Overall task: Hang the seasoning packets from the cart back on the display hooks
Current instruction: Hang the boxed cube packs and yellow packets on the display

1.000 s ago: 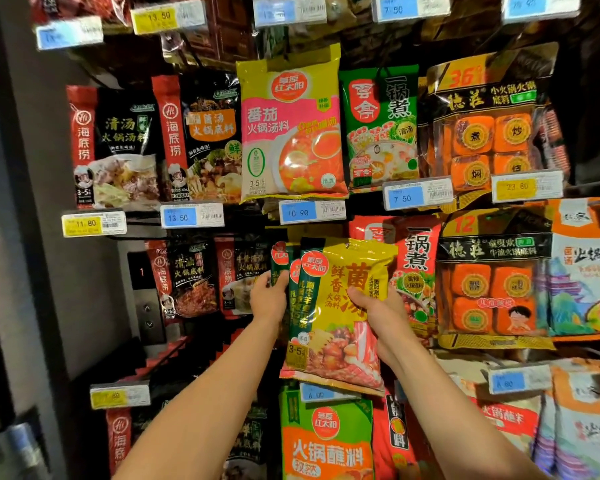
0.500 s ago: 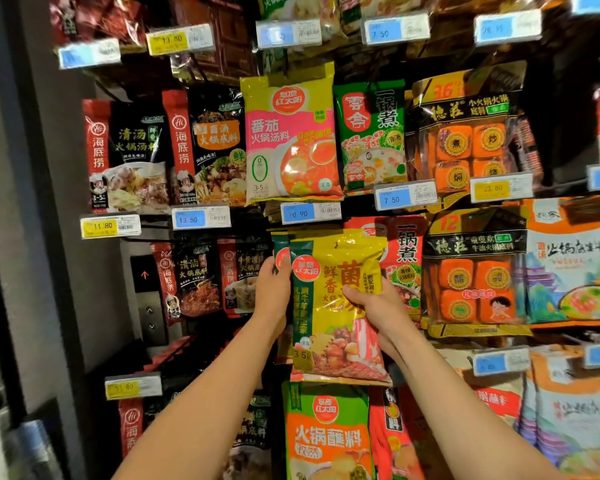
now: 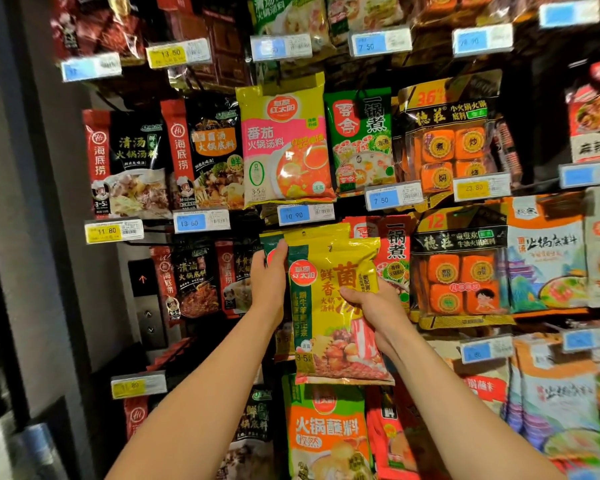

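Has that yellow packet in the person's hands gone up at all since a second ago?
Yes. The yellow packet has risen: its top edge now nearly reaches the 10.90 price tag above it, where a clear gap showed before.

Setting: a shop aisle, grocery section. In front of me a display rack [image 3: 201, 84] carries rows of hanging hot-pot seasoning packets [image 3: 284, 147] on hooks. Below each row sit printed price tags [image 3: 305, 215] with barcodes, yellow or blue, e.g. 10.90, 7.50, 13.50. Elevator buttons [image 3: 148, 320] at rack's left edge.
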Available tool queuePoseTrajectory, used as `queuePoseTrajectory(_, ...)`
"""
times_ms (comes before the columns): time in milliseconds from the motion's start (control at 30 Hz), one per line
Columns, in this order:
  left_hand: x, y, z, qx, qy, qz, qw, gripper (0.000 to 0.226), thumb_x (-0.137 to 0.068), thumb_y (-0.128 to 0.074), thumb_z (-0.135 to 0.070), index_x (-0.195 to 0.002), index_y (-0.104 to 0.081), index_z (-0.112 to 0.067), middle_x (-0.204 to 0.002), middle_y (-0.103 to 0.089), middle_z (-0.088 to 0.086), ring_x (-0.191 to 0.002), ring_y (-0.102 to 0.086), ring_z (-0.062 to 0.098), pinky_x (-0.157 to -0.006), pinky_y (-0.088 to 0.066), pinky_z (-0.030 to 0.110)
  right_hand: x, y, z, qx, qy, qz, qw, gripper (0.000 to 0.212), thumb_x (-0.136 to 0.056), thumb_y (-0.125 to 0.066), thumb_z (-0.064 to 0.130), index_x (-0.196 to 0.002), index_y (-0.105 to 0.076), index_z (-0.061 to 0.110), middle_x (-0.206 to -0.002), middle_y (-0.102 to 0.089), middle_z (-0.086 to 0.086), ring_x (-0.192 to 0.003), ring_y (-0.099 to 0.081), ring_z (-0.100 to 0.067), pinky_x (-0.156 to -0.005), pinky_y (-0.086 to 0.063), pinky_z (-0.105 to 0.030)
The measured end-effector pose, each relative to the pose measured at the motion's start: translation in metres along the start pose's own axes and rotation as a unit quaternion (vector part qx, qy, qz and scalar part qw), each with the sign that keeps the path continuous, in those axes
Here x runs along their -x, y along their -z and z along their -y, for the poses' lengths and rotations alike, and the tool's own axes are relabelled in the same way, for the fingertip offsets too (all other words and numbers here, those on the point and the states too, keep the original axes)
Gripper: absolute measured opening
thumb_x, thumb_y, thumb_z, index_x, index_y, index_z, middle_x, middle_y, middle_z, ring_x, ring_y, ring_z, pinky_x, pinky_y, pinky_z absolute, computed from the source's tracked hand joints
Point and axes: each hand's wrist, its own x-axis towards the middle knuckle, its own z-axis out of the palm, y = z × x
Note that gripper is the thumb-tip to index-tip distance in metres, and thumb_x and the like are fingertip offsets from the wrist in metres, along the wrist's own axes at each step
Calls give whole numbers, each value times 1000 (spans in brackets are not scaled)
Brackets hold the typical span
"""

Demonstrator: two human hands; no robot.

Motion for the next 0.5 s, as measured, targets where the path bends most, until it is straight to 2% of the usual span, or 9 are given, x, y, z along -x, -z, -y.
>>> queuePoseTrajectory(33,-2,0,-2,4,10,-14,1000,75,-99,-61,-50,-159,-30,-18,-156,-39,-5,-145,-34,17,-114,-32,39,-1,-1,0,3,1,0,1000,27,-89,-74,-2,-109,-72,17,-99,-80,-4,-92,-77,-26,-91,-60,-52)
queuePoseTrajectory(100,-12,3,0,-1,16,-39,999,95,-92,-69,-57,-163,-21,-15,-168,-25,3,-154,-26,26,-121,-26,47,-2,-5,1,10,3,3,1000,28,-88,-75,0,-110,-72,17,-100,-80,-3,-93,-77,-26,-93,-59,-53)
queuePoseTrajectory(133,-17,5,0,3,26,-50,998,101,-86,-73,-63,-162,-26,-16,-167,-28,5,-152,-30,29,-122,-28,49,-2,-6,1,13,3,5,1000,27,-88,-75,0,-110,-73,17,-100,-80,-3,-94,-77,-26,-94,-58,-53)
queuePoseTrajectory(200,-23,5,-3,5,26,-49,998,121,-58,-79,-84,-154,-42,-21,-159,-45,5,-141,-48,30,-117,-38,54,-3,-9,2,14,3,5,1000,26,-88,-75,0,-109,-73,16,-99,-80,-3,-94,-77,-26,-94,-58,-53)
queuePoseTrajectory(267,-54,11,21,3,31,-66,997,131,-38,-81,-91,-146,-51,-23,-148,-57,4,-131,-58,29,-109,-47,56,-5,-11,3,11,5,4,1000,26,-88,-75,1,-110,-73,16,-99,-80,-3,-95,-76,-27,-95,-58,-54)
queuePoseTrajectory(333,-67,11,29,9,43,-74,996,125,-38,-84,-87,-142,-55,-24,-143,-61,4,-127,-61,29,-106,-50,56,-7,-11,3,9,7,7,1000,27,-88,-76,2,-111,-72,16,-101,-80,-3,-98,-75,-28,-97,-56,-56)
queuePoseTrajectory(367,-60,7,20,19,42,-72,996,114,-46,-86,-83,-139,-58,-23,-140,-64,4,-124,-63,28,-104,-52,54,-9,-11,4,8,6,4,1000,27,-88,-76,2,-110,-72,16,-101,-80,-2,-99,-75,-28,-98,-55,-55)
queuePoseTrajectory(500,-37,-7,-7,-1,28,-75,997,43,-80,-82,-46,-111,-71,-18,-113,-75,5,-104,-72,24,-93,-58,45,-15,-10,8,6,7,-11,1000,25,-89,-75,2,-106,-72,19,-101,-79,-1,-100,-74,-27,-99,-55,-53)
